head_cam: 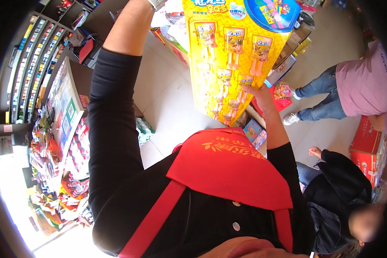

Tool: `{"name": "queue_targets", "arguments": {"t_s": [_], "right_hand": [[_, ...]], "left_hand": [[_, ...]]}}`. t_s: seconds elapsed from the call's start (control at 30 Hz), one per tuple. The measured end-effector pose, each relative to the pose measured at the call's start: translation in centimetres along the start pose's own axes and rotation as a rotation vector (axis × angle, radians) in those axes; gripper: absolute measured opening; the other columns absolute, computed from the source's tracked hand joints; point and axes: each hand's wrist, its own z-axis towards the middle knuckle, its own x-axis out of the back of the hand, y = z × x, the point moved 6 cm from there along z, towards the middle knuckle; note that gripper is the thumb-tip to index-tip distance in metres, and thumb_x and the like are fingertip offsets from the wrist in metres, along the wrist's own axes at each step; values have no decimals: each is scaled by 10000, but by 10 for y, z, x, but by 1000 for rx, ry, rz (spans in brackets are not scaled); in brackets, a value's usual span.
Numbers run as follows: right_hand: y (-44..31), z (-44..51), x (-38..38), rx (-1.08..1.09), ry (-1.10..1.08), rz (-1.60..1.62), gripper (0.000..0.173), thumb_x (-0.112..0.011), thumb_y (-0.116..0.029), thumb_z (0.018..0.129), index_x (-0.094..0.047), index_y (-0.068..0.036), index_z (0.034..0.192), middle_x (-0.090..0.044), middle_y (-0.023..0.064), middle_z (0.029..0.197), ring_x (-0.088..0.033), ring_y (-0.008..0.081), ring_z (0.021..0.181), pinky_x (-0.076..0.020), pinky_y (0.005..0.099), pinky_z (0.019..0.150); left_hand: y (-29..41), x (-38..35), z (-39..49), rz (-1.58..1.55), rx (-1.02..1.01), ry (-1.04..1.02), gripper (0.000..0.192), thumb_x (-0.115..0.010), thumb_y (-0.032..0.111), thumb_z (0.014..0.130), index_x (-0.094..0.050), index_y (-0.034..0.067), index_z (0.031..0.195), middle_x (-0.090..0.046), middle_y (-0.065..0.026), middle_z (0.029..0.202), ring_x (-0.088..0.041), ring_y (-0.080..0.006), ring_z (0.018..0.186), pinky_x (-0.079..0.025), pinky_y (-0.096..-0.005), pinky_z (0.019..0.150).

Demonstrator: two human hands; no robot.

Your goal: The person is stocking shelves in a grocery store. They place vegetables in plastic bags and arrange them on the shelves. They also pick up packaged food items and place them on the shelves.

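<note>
A large yellow display board [225, 61] is held up in front of me, with several small candy packs [233, 40] pictured or mounted on it in rows. My right hand [258, 95] grips its right edge near the lower end, thumb over the front. At the board's top right is a blue round panel [272, 14]. My left arm reaches up past the top edge of the view; only the wrist with a pale watch [156, 4] shows, and the left hand is out of view. A red apron [225, 164] hangs over my black top.
Left, a counter [75, 96] bears printed codes, with packaged goods below and a shelf rack [35, 61] behind. One person [358, 84] stands at right near a red box [282, 96]; another person [338, 193] is closer. Red cartons [366, 145] stand beside them.
</note>
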Motion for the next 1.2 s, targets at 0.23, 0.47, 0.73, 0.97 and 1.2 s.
{"name": "queue_targets", "arguments": {"t_s": [0.23, 0.47, 0.73, 0.97, 1.2], "right_hand": [[-7, -11, -11, 99, 100, 11, 400, -692, -107, 830, -575, -9, 1200, -636, 41, 1121, -597, 151, 1013, -469, 316, 903], [-29, -25, -10, 142, 189, 93, 356, -677, -45, 818, -604, 4, 1163, -661, 69, 1094, -635, 168, 965, -501, 318, 863], [-34, -31, -8, 178, 184, 141, 381, -699, -44, 790, -608, 10, 1155, -662, 81, 1099, -640, 179, 967, -501, 339, 884], [-36, -33, -20, 163, 151, 157, 439, -657, -29, 808, -537, 3, 1229, -630, 92, 1151, -625, 207, 1027, -497, 363, 922], [-30, -33, -15, 240, 177, 222, 458, -629, -31, 846, -499, -26, 1285, -609, 83, 1199, -602, 202, 1084, -485, 371, 945]], "left_hand": [[-29, -4, 24, 176, -251, 276, 448, -696, 448, 810, -721, 10, 900, -714, -127, 852, -652, -169, 792, -505, -320, 725], [-78, -36, 46, -800, -201, 135, 272, -715, 234, 844, -711, 0, 982, -710, -71, 926, -652, -149, 806, -524, -290, 711], [-77, -77, 22, -1221, -206, 13, 313, -670, 262, 897, -638, 45, 1120, -687, -77, 1055, -652, -202, 960, -523, -329, 842], [-93, -151, -25, -1443, -280, -191, 566, -666, 299, 897, -449, 65, 1365, -583, -65, 1297, -556, -188, 1202, -462, -358, 1018], [-102, -272, -104, -1613, -38, -297, 621, -729, 174, 846, -432, 70, 1382, -584, -80, 1296, -547, -203, 1205, -443, -373, 1029]]}}
